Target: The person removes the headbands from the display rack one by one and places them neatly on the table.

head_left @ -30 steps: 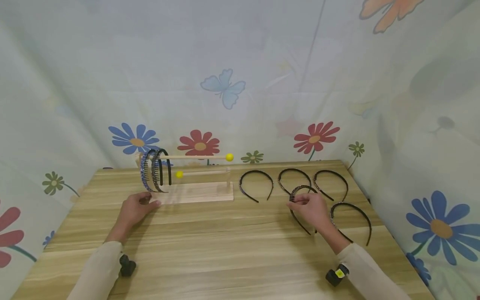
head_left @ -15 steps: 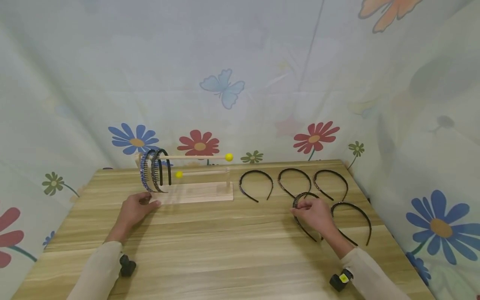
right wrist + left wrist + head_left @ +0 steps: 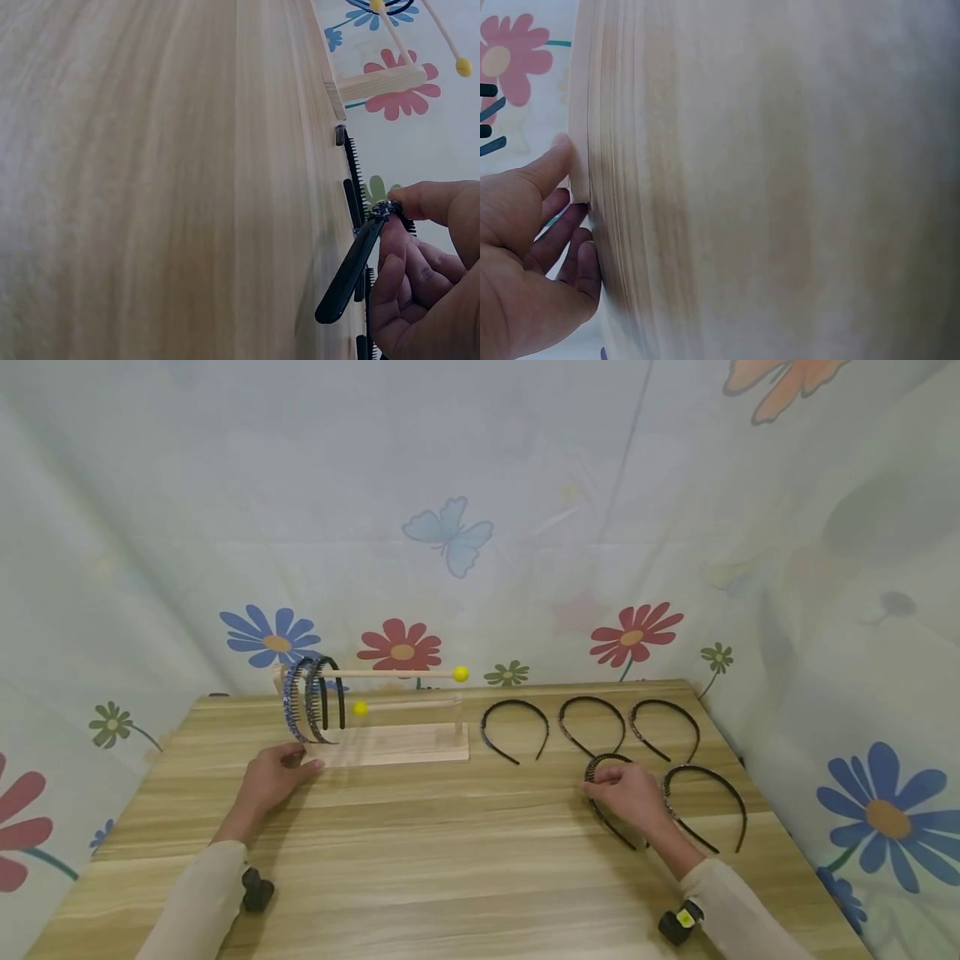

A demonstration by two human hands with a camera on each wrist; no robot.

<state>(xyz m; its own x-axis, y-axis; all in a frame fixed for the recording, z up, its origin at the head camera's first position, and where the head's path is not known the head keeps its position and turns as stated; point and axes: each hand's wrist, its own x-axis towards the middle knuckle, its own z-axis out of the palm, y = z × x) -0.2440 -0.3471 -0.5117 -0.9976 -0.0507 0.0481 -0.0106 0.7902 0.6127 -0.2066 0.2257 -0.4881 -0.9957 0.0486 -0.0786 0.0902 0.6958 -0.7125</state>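
My right hand [image 3: 630, 793] pinches a black toothed headband [image 3: 613, 832] between thumb and fingers, over the right part of the table. In the right wrist view a sparkly patch shows on this headband [image 3: 349, 274] by the fingertips, and one smooth black end points down toward the tabletop. At the left, my left hand [image 3: 273, 781] grips the near left corner of a wooden stand [image 3: 390, 745], thumb on its base. Two headbands hang from the stand's upper rod: a blue-studded one [image 3: 289, 710] outermost and a brownish one [image 3: 310, 706] beside it.
Several black headbands lie on the table's right side: one beside the stand [image 3: 486, 727], two along the back, and one near the right edge [image 3: 705, 769]. The rods end in yellow balls [image 3: 461, 674]. A flower-printed cloth [image 3: 525, 568] hangs behind.
My right hand has shifted slightly right and toward me, bringing the pinched headband lower and away from the back row. My left hand has kept its place on the stand.
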